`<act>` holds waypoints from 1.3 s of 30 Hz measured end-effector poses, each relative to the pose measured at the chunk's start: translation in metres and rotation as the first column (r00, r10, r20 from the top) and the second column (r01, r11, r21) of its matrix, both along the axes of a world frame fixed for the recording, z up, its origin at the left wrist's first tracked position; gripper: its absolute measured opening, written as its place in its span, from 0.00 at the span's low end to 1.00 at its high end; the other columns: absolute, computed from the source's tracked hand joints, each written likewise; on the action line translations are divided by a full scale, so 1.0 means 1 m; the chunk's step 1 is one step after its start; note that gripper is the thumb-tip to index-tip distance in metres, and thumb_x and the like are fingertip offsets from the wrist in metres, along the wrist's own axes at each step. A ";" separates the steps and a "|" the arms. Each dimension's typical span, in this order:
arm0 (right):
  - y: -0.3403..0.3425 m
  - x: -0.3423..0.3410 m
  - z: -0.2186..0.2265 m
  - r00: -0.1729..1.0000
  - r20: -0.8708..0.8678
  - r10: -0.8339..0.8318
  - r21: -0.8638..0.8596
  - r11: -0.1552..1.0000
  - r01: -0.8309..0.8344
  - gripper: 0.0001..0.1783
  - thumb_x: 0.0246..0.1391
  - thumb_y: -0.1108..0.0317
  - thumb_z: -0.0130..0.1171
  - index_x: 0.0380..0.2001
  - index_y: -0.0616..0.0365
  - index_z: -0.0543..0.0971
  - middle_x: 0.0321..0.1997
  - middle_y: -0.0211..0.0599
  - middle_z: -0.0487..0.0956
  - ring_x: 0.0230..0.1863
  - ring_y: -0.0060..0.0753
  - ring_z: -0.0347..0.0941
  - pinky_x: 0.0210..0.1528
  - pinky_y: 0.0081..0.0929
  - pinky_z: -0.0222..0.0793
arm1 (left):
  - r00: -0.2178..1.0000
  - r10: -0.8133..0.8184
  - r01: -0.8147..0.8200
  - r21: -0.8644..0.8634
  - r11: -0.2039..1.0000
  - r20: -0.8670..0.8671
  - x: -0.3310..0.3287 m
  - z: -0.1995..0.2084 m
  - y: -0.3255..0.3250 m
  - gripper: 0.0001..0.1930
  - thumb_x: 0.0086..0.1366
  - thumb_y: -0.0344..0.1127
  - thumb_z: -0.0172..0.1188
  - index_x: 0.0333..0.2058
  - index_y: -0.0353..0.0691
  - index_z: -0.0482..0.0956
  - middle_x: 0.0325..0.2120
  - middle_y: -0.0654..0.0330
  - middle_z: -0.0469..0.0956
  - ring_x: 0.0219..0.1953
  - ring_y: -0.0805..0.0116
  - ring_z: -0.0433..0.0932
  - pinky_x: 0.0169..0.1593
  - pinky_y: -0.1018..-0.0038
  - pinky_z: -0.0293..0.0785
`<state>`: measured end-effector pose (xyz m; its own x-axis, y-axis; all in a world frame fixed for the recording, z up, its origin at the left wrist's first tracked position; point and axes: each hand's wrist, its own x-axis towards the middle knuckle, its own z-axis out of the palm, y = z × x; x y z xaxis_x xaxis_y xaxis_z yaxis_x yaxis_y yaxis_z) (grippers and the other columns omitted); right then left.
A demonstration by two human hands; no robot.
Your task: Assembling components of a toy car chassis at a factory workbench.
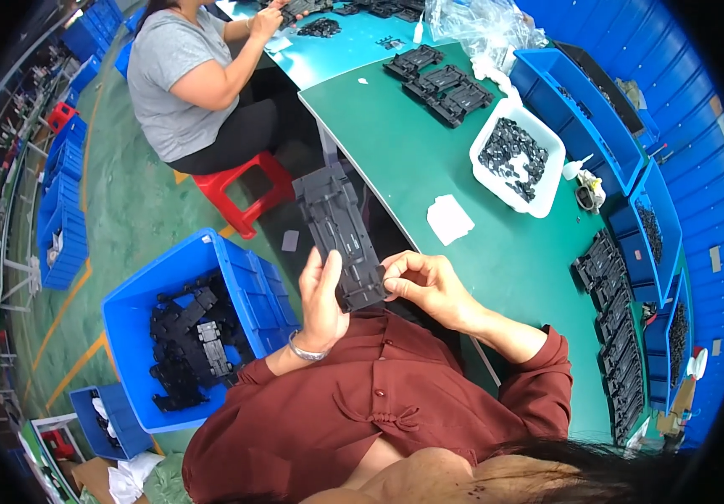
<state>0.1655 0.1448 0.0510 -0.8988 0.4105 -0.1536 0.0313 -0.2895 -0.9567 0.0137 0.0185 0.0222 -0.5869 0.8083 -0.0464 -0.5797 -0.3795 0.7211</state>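
A long black moulded plastic part (343,231) with raised ribs and recesses is tilted in front of my body, past the table's near edge. My left hand (323,304) grips its lower left side, thumb lying on top. At its lower right edge, my right hand (431,287) has thumb and forefinger pinched together against the part. Whatever small piece may be between those fingertips is hidden. On my left stands a blue bin (261,290) with more black plastic parts (194,336) piled inside.
A green table (362,109) carries a white tub (481,168) of small black pieces, a white scrap (449,220), black assemblies (446,84) and a row of them (618,344) at right. Blue bins (584,118) line the wall. A co-worker (185,84) sits near a red stool (248,189).
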 end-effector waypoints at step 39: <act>0.089 0.035 0.005 0.910 -0.019 -0.415 0.996 -0.082 -0.016 0.12 0.44 0.80 0.69 0.34 0.58 0.81 0.32 0.35 0.79 0.31 0.40 0.75 0.31 0.35 0.72 | 0.924 -0.276 0.235 -0.176 0.956 -0.265 -0.018 -0.023 0.029 0.27 0.63 0.13 0.59 0.61 0.28 0.65 0.59 0.45 0.75 0.58 0.60 0.79 0.54 0.64 0.85</act>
<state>0.2006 0.2343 0.0562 -0.7608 0.4780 0.4390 0.4298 0.8779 -0.2111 -0.0040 0.0473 -0.0012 -0.3662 0.9300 -0.0312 -0.4074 -0.1301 0.9039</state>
